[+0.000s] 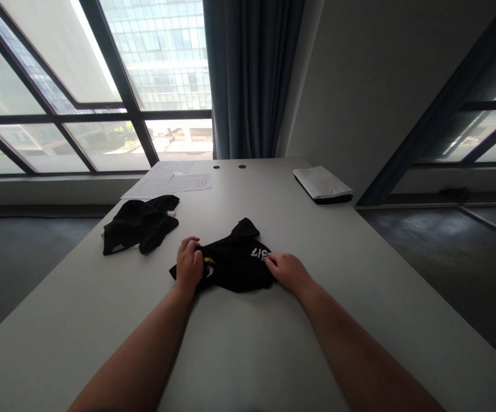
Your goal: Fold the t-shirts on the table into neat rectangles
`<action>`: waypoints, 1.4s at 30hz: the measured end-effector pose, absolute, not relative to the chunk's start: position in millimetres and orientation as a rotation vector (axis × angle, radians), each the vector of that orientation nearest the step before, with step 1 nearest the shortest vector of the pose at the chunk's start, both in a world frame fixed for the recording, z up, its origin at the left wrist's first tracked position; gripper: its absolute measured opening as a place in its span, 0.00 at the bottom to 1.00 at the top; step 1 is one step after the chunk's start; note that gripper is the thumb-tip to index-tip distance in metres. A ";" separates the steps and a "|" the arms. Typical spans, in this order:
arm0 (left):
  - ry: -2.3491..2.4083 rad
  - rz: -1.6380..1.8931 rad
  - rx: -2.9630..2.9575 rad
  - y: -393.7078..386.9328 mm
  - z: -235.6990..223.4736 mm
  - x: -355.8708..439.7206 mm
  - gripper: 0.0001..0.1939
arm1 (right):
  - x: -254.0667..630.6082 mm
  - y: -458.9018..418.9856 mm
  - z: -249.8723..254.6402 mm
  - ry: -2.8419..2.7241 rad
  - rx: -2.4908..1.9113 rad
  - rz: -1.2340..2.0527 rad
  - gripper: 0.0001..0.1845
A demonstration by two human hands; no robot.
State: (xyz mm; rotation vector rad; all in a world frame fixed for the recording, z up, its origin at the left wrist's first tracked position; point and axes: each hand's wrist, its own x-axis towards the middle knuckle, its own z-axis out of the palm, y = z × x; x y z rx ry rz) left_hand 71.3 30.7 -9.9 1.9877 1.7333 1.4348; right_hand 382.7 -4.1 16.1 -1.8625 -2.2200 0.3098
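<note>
Black printed garment (234, 266) lies crumpled on the white table (248, 355), directly before the person and between both hands. Left hand (190, 263): fingers curled narrowly over the garment's left end, gripping the cloth beside a yellow and white print. Right hand (290, 270): thumb and fingers closed together, pinching the right edge at the white lettering. Count: black garments, two, the second garment (134, 225) lying apart to the left; folded white-and-black cloth (322, 182), one, far right; round table inserts (242, 166), two; paper sheets (187, 182), apparently three, their edges being faint.
</note>
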 end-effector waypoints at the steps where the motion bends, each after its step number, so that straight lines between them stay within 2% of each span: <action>1: 1.737 1.501 1.900 34.0 -11.5 67.7 0.07 | 388.0 -1.2 14.5 -2.174 -1.912 0.261 0.21; 8: 1.707 1.550 1.565 33.4 -12.1 70.9 0.03 | 420.5 17.7 3.1 -1.918 -1.946 -0.002 0.21; 12: 1.793 1.279 1.755 22.4 -5.2 81.2 0.09 | 412.8 13.0 7.0 -1.969 -1.630 -0.093 0.15; 15: 1.812 0.934 2.008 16.8 -0.7 88.5 0.11 | 395.5 1.1 12.2 -2.145 -1.336 0.010 0.11; 18: 1.686 0.833 2.150 14.9 0.8 92.5 0.13 | 380.0 -9.0 13.0 -2.393 -1.183 0.262 0.12; 23: 1.343 0.832 2.371 11.9 -2.6 92.0 0.21 | 373.3 -8.1 11.8 -2.430 -1.451 0.318 0.22; 27: 1.336 0.692 2.501 9.0 -5.6 93.9 0.33 | 374.7 -3.4 17.1 -2.371 -1.620 0.271 0.16; 28: 1.378 0.692 2.507 9.3 -5.9 94.4 0.31 | 374.9 -3.0 18.7 -2.358 -1.657 0.278 0.14; 30: 1.495 0.720 2.482 11.3 -6.1 94.7 0.20 | 375.0 -3.4 21.4 -2.327 -1.761 0.305 0.12; 32: 1.607 0.778 2.412 14.5 -6.4 93.7 0.10 | 375.2 -4.8 23.3 -2.314 -1.859 0.340 0.13; 33: 1.644 0.814 2.369 16.2 -6.7 92.9 0.08 | 375.3 -5.7 24.0 -2.324 -1.881 0.356 0.14; 38: 1.746 0.999 2.187 19.8 -4.7 88.5 0.09 | 374.3 -10.8 26.3 -2.432 -1.830 0.422 0.12; 42: 1.719 1.054 2.381 12.1 5.0 90.2 0.09 | 372.2 -12.9 27.5 -2.438 -1.832 0.415 0.12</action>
